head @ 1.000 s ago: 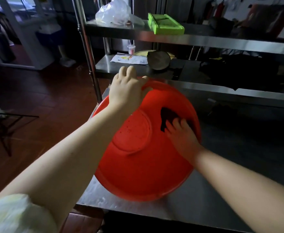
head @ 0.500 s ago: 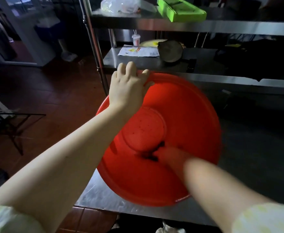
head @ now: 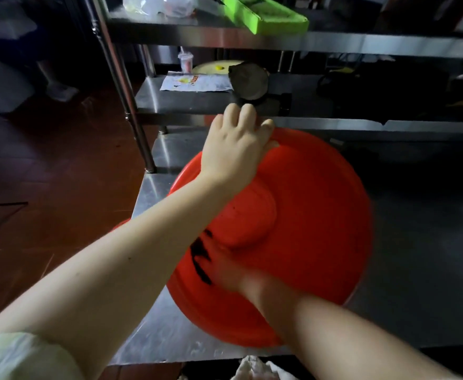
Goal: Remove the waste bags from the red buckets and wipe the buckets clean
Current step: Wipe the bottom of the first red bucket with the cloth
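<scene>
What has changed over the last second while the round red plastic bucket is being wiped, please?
The right hand swept the dark cloth over the round red plastic bucket, from right of its raised base down to the near left side. The left hand still grips the far rim; the bucket stays tilted on the steel table.

Red bucket (head: 307, 215) tipped up on the table (head: 156, 335).
Its round base faces the camera; a dark cloth (head: 197, 252), blurred, lies against its lower left side.
</scene>
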Action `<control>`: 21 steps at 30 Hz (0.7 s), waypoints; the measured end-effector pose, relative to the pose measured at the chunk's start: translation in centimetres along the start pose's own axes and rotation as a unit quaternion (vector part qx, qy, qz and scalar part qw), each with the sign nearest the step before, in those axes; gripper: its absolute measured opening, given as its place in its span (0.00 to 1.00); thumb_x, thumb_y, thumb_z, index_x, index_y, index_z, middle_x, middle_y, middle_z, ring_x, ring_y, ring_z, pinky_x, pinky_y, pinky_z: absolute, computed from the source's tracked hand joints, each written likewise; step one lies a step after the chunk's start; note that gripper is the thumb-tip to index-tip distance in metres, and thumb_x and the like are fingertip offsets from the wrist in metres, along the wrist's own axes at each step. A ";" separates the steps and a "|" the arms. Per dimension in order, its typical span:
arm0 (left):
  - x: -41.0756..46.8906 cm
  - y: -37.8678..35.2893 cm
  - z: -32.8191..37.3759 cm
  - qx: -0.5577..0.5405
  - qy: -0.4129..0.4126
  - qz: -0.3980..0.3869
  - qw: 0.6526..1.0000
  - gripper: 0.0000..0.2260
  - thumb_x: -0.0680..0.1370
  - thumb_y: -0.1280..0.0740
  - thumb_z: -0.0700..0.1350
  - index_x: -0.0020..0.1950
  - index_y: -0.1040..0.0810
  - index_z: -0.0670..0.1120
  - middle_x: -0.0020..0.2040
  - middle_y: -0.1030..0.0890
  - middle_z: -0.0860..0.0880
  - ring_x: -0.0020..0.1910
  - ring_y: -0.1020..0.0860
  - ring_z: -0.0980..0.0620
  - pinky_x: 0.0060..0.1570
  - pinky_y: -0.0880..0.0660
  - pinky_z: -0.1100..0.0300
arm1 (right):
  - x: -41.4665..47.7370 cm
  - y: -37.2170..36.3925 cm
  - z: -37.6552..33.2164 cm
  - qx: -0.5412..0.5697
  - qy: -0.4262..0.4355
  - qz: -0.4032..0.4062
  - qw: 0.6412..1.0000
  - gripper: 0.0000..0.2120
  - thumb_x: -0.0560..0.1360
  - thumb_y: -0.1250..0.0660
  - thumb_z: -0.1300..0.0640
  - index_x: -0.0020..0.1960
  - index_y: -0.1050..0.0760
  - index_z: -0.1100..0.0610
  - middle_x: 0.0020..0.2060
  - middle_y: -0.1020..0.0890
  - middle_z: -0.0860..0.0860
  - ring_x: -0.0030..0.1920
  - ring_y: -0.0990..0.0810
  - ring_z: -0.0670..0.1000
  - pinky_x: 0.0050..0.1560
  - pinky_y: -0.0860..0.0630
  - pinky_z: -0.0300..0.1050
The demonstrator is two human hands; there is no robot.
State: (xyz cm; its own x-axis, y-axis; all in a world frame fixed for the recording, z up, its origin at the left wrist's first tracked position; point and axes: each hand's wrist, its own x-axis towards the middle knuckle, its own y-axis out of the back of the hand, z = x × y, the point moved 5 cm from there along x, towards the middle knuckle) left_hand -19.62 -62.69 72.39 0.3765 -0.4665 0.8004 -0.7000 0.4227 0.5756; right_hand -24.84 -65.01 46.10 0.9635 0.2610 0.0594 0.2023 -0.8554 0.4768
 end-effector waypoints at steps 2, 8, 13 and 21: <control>0.6 -0.7 -0.2 0.022 -0.022 0.005 1.000 0.16 0.75 0.35 0.58 0.54 0.20 0.48 0.44 0.25 0.45 0.46 0.34 0.45 0.39 0.30 0.53 | -5.5 1.7 -5.2 -0.145 0.015 -0.041 0.988 0.26 0.80 0.41 0.57 0.76 0.41 0.49 0.74 0.37 0.46 0.73 0.42 0.45 0.72 0.49 0.36; 3.2 -2.0 3.1 0.040 -0.093 -0.050 0.994 0.15 0.73 0.36 0.58 0.46 0.19 0.49 0.44 0.23 0.47 0.44 0.23 0.44 0.38 0.29 0.57 | -7.4 18.2 -5.3 -0.731 -0.213 -0.155 0.630 0.23 0.82 0.52 0.55 0.77 0.45 0.51 0.77 0.47 0.54 0.75 0.51 0.64 0.72 0.48 0.60; 3.6 -2.6 3.1 0.013 -0.054 -0.059 0.997 0.14 0.74 0.33 0.56 0.50 0.19 0.47 0.47 0.24 0.43 0.48 0.24 0.39 0.42 0.28 0.52 | -9.5 10.6 -2.8 -0.583 -0.357 -0.114 0.721 0.21 0.80 0.48 0.50 0.73 0.35 0.46 0.73 0.37 0.54 0.71 0.43 0.63 0.69 0.43 0.60; 4.1 -2.9 4.3 -0.005 -0.088 -0.055 0.995 0.15 0.74 0.34 0.57 0.51 0.19 0.47 0.47 0.24 0.42 0.49 0.25 0.39 0.44 0.28 0.52 | -9.2 2.4 -13.0 0.011 -0.134 -0.010 0.991 0.26 0.77 0.41 0.67 0.73 0.34 0.53 0.70 0.30 0.49 0.61 0.27 0.41 0.61 0.34 0.30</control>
State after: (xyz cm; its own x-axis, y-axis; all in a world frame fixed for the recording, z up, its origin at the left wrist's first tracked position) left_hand -18.66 -69.21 73.27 0.3381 -0.6383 0.6915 -0.6546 0.3685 0.6601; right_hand -35.51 -63.68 58.10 0.9705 0.1520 -0.1870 0.2228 -0.8617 0.4559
